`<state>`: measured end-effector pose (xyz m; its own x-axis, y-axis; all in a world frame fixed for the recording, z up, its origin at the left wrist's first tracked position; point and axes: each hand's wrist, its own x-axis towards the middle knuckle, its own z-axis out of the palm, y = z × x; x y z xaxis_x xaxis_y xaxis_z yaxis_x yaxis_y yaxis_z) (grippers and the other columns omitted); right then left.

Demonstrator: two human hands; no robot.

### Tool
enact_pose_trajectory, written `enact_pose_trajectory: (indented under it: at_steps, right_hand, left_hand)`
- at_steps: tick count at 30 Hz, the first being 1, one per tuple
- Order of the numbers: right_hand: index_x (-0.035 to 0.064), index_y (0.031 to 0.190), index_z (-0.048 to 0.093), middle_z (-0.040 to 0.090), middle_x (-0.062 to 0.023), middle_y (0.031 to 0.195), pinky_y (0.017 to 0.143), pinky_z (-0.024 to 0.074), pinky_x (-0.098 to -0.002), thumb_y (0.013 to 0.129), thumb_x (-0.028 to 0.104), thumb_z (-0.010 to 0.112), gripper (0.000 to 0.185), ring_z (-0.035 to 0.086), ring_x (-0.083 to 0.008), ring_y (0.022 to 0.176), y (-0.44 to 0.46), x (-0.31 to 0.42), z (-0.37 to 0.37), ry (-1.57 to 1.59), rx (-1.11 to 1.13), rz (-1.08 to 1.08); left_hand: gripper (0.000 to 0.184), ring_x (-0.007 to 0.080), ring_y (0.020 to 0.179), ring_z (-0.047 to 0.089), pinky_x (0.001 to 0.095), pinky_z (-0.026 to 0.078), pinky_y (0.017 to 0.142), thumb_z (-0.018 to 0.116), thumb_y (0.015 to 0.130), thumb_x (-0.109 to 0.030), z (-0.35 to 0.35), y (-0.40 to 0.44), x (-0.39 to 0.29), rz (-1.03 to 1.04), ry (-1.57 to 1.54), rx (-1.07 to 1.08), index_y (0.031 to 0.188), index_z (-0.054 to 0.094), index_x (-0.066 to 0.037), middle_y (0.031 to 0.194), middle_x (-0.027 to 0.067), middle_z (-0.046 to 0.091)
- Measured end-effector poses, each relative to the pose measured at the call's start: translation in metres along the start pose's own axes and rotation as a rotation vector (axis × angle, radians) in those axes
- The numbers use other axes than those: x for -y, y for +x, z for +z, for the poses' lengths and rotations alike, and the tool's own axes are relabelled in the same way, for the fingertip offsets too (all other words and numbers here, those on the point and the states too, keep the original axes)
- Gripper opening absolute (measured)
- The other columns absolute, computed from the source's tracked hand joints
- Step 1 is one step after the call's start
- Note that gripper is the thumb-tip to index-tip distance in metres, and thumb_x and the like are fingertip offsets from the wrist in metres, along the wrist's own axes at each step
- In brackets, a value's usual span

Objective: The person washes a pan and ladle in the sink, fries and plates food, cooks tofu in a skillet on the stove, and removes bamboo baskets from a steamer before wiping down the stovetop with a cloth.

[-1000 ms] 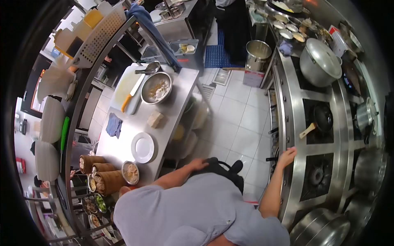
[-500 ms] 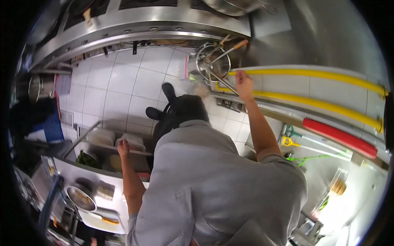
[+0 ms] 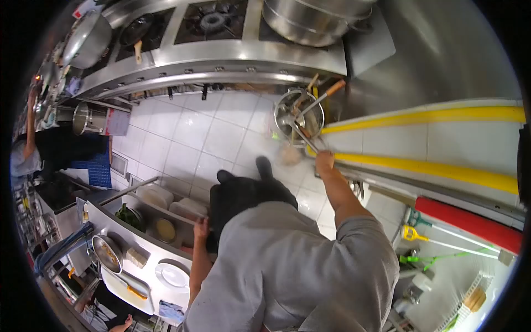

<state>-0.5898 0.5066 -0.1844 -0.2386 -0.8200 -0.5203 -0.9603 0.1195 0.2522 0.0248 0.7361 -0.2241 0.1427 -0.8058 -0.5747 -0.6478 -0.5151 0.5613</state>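
My right hand (image 3: 325,160) is closed around the end of a long metal utensil handle (image 3: 305,135). That handle slants into a round metal pot (image 3: 277,105), where other utensils stand, among them one with an orange handle (image 3: 335,87). The utensil's working end is hard to make out. On the left, my left hand (image 3: 202,227) has its fingers curled at the edge of an open drawer (image 3: 176,199). Inside the drawer are pale lidded tubs (image 3: 155,196), green leaves (image 3: 128,216) and a round container with beige contents (image 3: 165,230).
A steel stove (image 3: 213,58) with a large pot (image 3: 315,25) runs along the top. Yellow pipes (image 3: 426,119) and a red bar (image 3: 470,224) lie right. On the left counter are a pan (image 3: 107,254), plate (image 3: 172,275) and knife (image 3: 136,292). Another person (image 3: 27,157) stands far left.
The view has shifted, showing more of the stove and counter. My right hand has closed on the utensil handle. My left hand has slid along the drawer edge toward my body.
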Motion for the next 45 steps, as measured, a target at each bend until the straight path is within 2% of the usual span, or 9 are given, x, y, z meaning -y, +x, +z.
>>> enact_pose_trajectory:
  at_steps: [5,11,14,23,24,29,34,39,45]
  right_hand:
    - [0.0029,0.108,0.058,0.067,-0.0229,0.104,0.085,0.0500,-0.0494,0.085,0.012,0.053,0.025,0.064,-0.0410,0.100,-0.026,0.009,-0.063,0.385,0.024,0.029]
    - [0.0015,0.110,0.052,0.064,-0.0271,0.098,0.080,0.0507,-0.0539,0.085,0.012,0.056,0.028,0.063,-0.0447,0.093,-0.104,0.023,-0.078,0.477,-0.206,0.165]
    - [-0.0008,0.106,0.051,0.065,-0.0273,0.089,0.074,0.0512,-0.0541,0.085,0.015,0.059,0.027,0.064,-0.0456,0.085,-0.118,0.052,-0.084,0.551,-0.253,0.194]
    - [-0.0046,0.084,0.057,0.061,-0.0269,0.073,0.063,0.0470,-0.0534,0.089,0.024,0.058,0.029,0.060,-0.0480,0.071,-0.155,0.172,-0.159,0.838,-0.625,0.320]
    - [-0.0010,0.080,0.055,0.060,-0.0183,0.064,0.052,0.0461,-0.0455,0.092,0.024,0.057,0.028,0.060,-0.0358,0.057,-0.154,0.185,-0.165,0.762,-0.738,0.239]
    - [0.0088,0.082,0.050,0.049,0.0032,0.057,0.037,0.0349,-0.0245,0.097,0.024,0.055,0.022,0.046,-0.0047,0.044,-0.096,0.281,-0.293,1.535,-0.342,-0.161]
    - [0.0072,0.086,0.052,0.046,0.0027,0.056,0.036,0.0347,-0.0245,0.097,0.026,0.057,0.022,0.043,-0.0071,0.040,0.034,0.441,-0.571,1.667,-0.213,-0.607]
    - [0.0053,0.085,0.052,0.048,0.0005,0.060,0.037,0.0371,-0.0256,0.095,0.023,0.060,0.022,0.044,-0.0088,0.041,0.230,0.616,-0.788,1.525,-0.167,-0.809]
    - [0.0028,0.085,0.052,0.052,-0.0013,0.065,0.041,0.0403,-0.0249,0.091,0.017,0.061,0.018,0.046,-0.0087,0.047,0.355,0.734,-0.918,1.307,-0.183,-0.733]
  left_hand:
    - [0.058,0.0394,0.105,0.062,0.0423,0.050,0.083,0.057,0.090,-0.049,-0.022,-0.024,-0.075,-0.259,-0.203,0.094,0.115,0.063,0.003,0.114,0.0289,0.063]
    - [0.052,0.0380,0.106,0.063,0.0445,0.047,0.092,0.053,0.090,-0.046,0.000,0.077,0.030,0.085,0.329,0.136,0.113,0.065,0.000,0.107,0.0252,0.066]
    - [0.051,0.0373,0.110,0.060,0.0442,0.045,0.095,0.057,0.087,-0.043,-0.053,0.126,-0.004,-0.343,-0.081,0.200,0.112,0.066,0.000,0.112,0.0255,0.064]
    - [0.050,0.0380,0.111,0.059,0.0435,0.045,0.097,0.058,0.085,-0.043,-0.233,0.224,-0.046,-0.163,-0.001,0.021,0.108,0.067,0.000,0.112,0.0240,0.065]
    - [0.050,0.0380,0.111,0.059,0.0435,0.045,0.097,0.058,0.085,-0.043,-0.244,0.238,-0.038,-0.159,-0.003,0.015,0.108,0.067,0.000,0.112,0.0240,0.065]
    - [0.049,0.0295,0.074,0.067,0.0398,0.053,0.070,0.059,0.086,-0.044,-0.276,0.289,-0.023,-0.294,-0.174,0.095,0.100,0.067,0.003,0.088,0.0203,0.069]
    - [0.044,0.0196,0.060,0.057,0.0346,0.047,0.051,0.062,0.088,-0.043,-0.299,0.384,-0.027,-0.225,-0.669,0.081,0.093,0.064,0.000,0.077,0.0107,0.065]
    - [0.043,0.0155,0.071,0.060,0.0287,0.049,0.060,0.065,0.088,-0.031,-0.409,0.450,-0.098,-0.194,-1.059,-0.323,0.118,0.056,-0.001,0.093,0.0088,0.067]
    - [0.068,0.0327,0.103,0.065,0.0388,0.051,0.091,0.076,0.076,-0.033,-0.479,0.591,-0.133,-0.197,-0.560,-0.462,0.129,0.051,0.001,0.103,0.0185,0.070]
